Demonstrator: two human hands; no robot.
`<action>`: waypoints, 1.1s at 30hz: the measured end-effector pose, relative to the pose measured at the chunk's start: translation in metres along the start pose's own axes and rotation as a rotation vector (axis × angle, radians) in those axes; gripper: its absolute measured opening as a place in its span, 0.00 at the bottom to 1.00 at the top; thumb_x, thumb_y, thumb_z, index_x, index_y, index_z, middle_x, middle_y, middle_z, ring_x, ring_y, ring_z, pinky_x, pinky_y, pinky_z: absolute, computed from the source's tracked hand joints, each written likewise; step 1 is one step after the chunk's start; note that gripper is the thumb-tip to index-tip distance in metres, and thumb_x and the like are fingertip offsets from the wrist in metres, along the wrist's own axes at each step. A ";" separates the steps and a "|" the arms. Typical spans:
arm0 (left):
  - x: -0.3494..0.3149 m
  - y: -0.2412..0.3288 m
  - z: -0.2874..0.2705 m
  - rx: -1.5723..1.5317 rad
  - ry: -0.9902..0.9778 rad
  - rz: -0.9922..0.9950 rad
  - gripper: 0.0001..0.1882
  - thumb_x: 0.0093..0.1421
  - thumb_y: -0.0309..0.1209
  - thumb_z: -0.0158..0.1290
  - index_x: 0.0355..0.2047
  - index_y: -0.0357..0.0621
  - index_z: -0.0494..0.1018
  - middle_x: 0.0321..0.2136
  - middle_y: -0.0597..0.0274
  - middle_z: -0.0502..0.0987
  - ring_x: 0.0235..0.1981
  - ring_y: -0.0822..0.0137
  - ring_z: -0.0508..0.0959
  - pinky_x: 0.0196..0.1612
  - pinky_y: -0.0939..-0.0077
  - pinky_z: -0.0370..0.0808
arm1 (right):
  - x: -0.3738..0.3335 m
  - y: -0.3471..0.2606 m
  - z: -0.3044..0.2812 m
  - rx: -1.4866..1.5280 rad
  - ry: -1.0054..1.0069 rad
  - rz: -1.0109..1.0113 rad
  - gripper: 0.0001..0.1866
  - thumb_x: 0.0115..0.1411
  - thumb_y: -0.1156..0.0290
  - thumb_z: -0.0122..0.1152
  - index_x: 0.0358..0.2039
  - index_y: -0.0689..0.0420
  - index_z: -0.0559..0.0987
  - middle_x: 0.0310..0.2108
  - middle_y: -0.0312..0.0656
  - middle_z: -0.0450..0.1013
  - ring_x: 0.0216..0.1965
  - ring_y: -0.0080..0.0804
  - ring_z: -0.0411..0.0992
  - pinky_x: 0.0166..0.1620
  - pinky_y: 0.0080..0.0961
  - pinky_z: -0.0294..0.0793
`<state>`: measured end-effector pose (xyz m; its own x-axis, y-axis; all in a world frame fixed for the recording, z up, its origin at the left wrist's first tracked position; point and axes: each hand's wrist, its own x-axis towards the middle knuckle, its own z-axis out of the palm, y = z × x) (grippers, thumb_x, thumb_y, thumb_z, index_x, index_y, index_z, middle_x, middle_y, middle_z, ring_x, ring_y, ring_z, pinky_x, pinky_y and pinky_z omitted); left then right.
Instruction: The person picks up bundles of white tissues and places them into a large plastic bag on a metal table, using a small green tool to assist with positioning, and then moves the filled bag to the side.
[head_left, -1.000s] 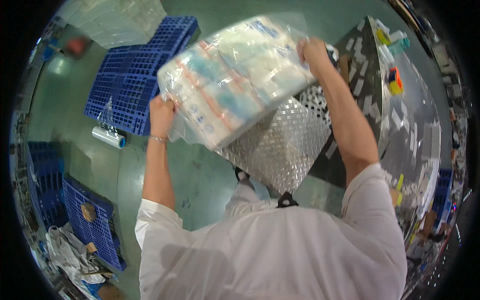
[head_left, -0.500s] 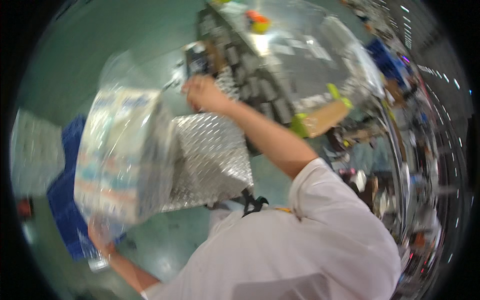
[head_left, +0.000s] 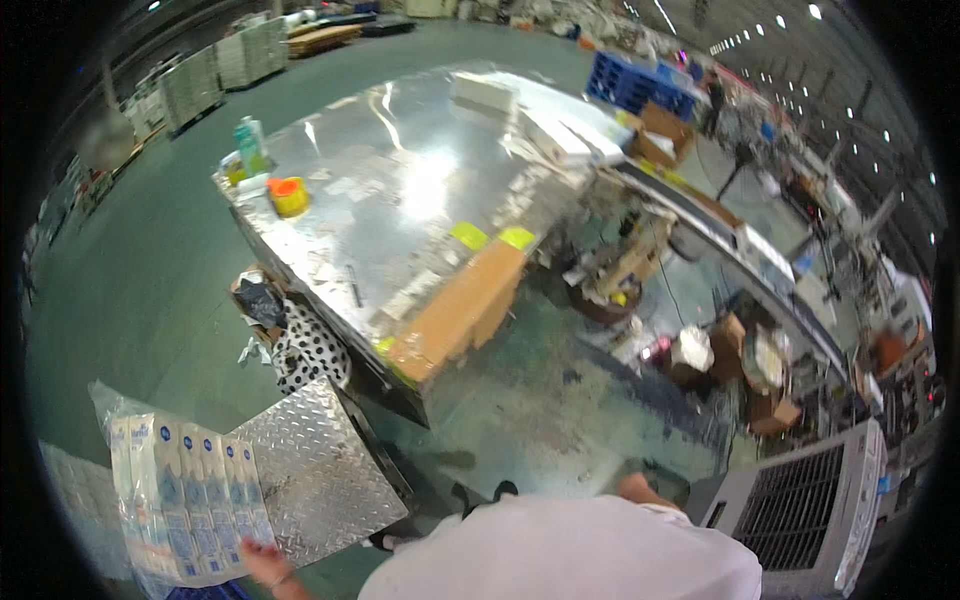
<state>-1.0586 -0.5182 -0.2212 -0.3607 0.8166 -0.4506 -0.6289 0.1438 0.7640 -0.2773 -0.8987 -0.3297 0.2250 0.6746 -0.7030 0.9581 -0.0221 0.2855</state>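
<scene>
A clear plastic-wrapped pack of white and blue cartons point(head_left: 195, 500) stands at the lower left, overlapping the left edge of a diamond-plate metal platform point(head_left: 320, 470). My left hand point(head_left: 265, 565) is at the pack's near right corner, fingers stretched out against or just beside it; contact is hard to make out. Close to my right side hangs my right hand point(head_left: 640, 490), blurred and partly behind my white shirt, so its fingers do not show. A bit of blue pallet point(head_left: 205, 592) shows under the pack.
Ahead stands a large metal-topped table point(head_left: 350, 240) with a yellow-orange tape roll point(head_left: 288, 197) and cardboard point(head_left: 465, 305) along its edge. Beside it sits a spotted bag point(head_left: 310, 345). A grey louvred machine point(head_left: 800, 505) is at the right.
My view has swung up and right, so the pack and platform now sit lower left. My right hand has drawn back from beyond the platform to my side.
</scene>
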 end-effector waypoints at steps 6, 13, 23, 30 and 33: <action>-0.151 -0.136 0.399 0.299 -0.566 -0.346 0.06 0.56 0.32 0.47 0.27 0.43 0.68 0.18 0.67 0.67 0.17 0.75 0.65 0.22 0.83 0.65 | -0.028 0.026 -0.034 0.368 0.256 0.246 0.04 0.40 0.63 0.57 0.20 0.46 0.76 0.20 0.32 0.72 0.23 0.27 0.71 0.22 0.27 0.68; -0.191 -0.245 0.571 0.924 -1.152 -0.046 0.07 0.56 0.30 0.47 0.29 0.37 0.69 0.22 0.66 0.72 0.22 0.77 0.70 0.26 0.85 0.67 | 0.021 0.031 -0.074 2.382 0.039 0.601 0.06 0.51 0.70 0.50 0.29 0.57 0.71 0.22 0.39 0.69 0.21 0.31 0.68 0.24 0.30 0.69; -0.105 -0.345 0.731 0.821 -1.081 0.033 0.06 0.56 0.28 0.47 0.30 0.37 0.69 0.23 0.64 0.73 0.22 0.77 0.69 0.27 0.85 0.67 | 0.160 0.345 -0.284 2.191 0.797 0.670 0.07 0.54 0.75 0.45 0.32 0.58 0.71 0.21 0.38 0.68 0.17 0.24 0.66 0.21 0.21 0.68; -0.073 -0.353 0.862 0.740 -0.973 0.055 0.09 0.55 0.32 0.49 0.31 0.39 0.70 0.23 0.65 0.73 0.22 0.78 0.68 0.30 0.84 0.68 | 0.281 0.464 -0.417 2.039 0.837 0.378 0.10 0.55 0.73 0.45 0.37 0.59 0.71 0.23 0.38 0.69 0.19 0.24 0.67 0.21 0.21 0.68; -0.064 -0.366 0.925 0.845 -0.977 0.062 0.10 0.56 0.32 0.49 0.32 0.37 0.70 0.25 0.64 0.73 0.24 0.77 0.70 0.29 0.84 0.68 | 0.351 0.547 -0.446 1.721 0.994 0.245 0.13 0.56 0.73 0.45 0.41 0.61 0.70 0.24 0.37 0.69 0.21 0.22 0.65 0.23 0.19 0.65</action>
<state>-0.1681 -0.1058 -0.0453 0.5016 0.8510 -0.1556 0.1274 0.1053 0.9862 0.2466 -0.3450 -0.1294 0.7746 0.6312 -0.0411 0.1988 -0.3046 -0.9315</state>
